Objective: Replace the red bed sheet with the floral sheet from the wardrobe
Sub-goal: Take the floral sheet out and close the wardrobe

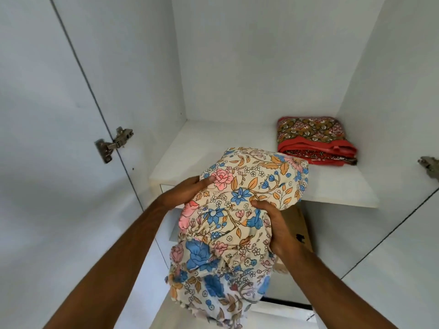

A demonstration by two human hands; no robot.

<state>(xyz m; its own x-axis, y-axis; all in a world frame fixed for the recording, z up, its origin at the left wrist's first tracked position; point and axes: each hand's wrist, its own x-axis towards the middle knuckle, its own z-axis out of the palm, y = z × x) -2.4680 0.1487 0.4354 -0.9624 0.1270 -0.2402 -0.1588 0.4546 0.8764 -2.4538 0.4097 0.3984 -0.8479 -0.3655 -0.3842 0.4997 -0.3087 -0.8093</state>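
Lying folded behind the held floral sheet (pixel 240 210): red cloth (pixel 313 141) on shelf (pixel 332 184).

white wardrobe shelf (pixel 213 148) with folded red patterned sheet (pixel 313 141) at right rear

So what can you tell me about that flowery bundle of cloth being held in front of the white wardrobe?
The cream floral cotton-looking sheet is printed with blue and pink flowers and orange leaves. It is bunched into a loose bundle, and a gathered, elastic-looking hem shows near its middle, with the lower part hanging down. The left hand grips its upper left side and the right hand its right side. Its top lies over the front edge of the white wardrobe shelf; whether it rests there is unclear.
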